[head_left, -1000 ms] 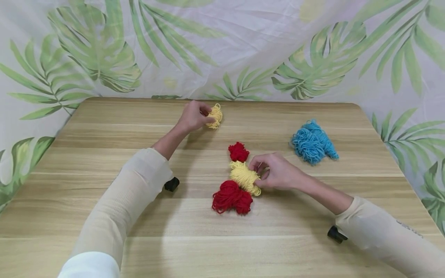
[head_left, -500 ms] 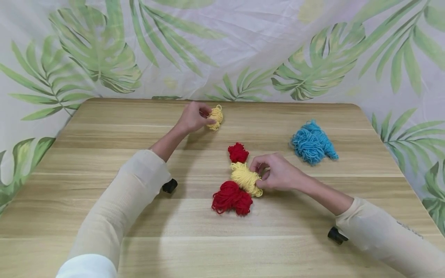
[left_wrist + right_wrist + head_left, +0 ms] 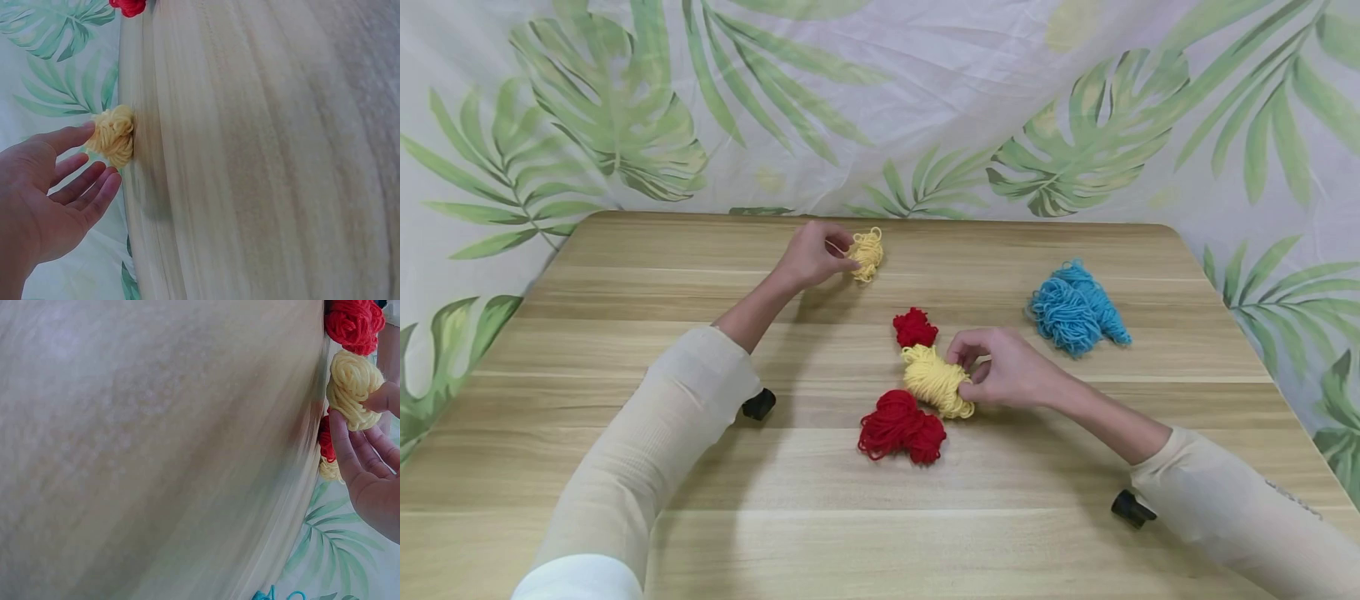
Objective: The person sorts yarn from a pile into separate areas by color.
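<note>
My left hand (image 3: 816, 254) is beside a small bundle of yellow yarn (image 3: 868, 255) near the table's far edge. In the left wrist view, its fingers are loosely spread and apart, with the thumb tip at the edge of that yarn (image 3: 114, 136). My right hand (image 3: 1003, 367) pinches the right end of a larger yellow yarn bundle (image 3: 934, 381) between thumb and fingers. The right wrist view shows the thumb on one side of this yarn (image 3: 351, 384) and fingertips on the other. A small red yarn bundle (image 3: 915, 327) lies just behind it; a larger red one (image 3: 901, 427) lies in front.
Two blue yarn bundles (image 3: 1075, 308) lie together at the right of the wooden table (image 3: 820, 533). Behind the table hangs a leaf-patterned cloth (image 3: 925, 100). A black wrist device (image 3: 758, 404) shows at the left sleeve, another (image 3: 1132, 508) at the right.
The right hand has shifted the larger yellow yarn slightly right and away from the front red yarn. The left hand has drawn a little left, off the small yellow yarn.
</note>
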`<state>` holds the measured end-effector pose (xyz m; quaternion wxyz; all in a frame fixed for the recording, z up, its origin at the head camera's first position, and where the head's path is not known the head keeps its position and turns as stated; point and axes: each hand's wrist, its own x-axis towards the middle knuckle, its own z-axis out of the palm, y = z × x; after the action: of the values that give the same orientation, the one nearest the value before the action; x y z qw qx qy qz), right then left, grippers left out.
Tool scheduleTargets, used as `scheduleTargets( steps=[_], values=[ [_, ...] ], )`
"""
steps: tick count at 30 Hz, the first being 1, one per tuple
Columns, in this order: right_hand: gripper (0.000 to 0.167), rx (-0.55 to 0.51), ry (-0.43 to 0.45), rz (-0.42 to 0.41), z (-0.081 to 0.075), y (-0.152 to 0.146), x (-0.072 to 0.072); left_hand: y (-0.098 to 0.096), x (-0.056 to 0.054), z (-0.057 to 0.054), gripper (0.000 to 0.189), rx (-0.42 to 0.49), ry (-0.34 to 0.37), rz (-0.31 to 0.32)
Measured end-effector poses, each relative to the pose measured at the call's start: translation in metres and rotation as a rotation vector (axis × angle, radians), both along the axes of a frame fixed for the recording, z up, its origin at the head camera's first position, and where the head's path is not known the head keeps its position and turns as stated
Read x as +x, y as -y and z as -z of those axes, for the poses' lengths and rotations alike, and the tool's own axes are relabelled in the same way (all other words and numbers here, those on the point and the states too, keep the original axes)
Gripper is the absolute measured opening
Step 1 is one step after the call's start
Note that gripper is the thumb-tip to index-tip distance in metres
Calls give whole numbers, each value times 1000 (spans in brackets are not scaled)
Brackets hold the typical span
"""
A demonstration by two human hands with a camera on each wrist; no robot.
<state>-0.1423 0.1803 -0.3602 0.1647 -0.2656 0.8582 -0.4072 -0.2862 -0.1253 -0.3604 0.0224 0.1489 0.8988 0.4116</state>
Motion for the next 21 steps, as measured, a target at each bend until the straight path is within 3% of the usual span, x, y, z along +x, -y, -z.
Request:
scheduleTargets(
  steps=[12, 21],
  values=[
    [25, -14, -24, 24, -2, -5, -4, 0, 2, -1, 38, -11, -17, 5],
    [25, -61, -46, 43, -7, -6, -7, 3, 12, -6, 37, -11, -68, 11]
  ],
)
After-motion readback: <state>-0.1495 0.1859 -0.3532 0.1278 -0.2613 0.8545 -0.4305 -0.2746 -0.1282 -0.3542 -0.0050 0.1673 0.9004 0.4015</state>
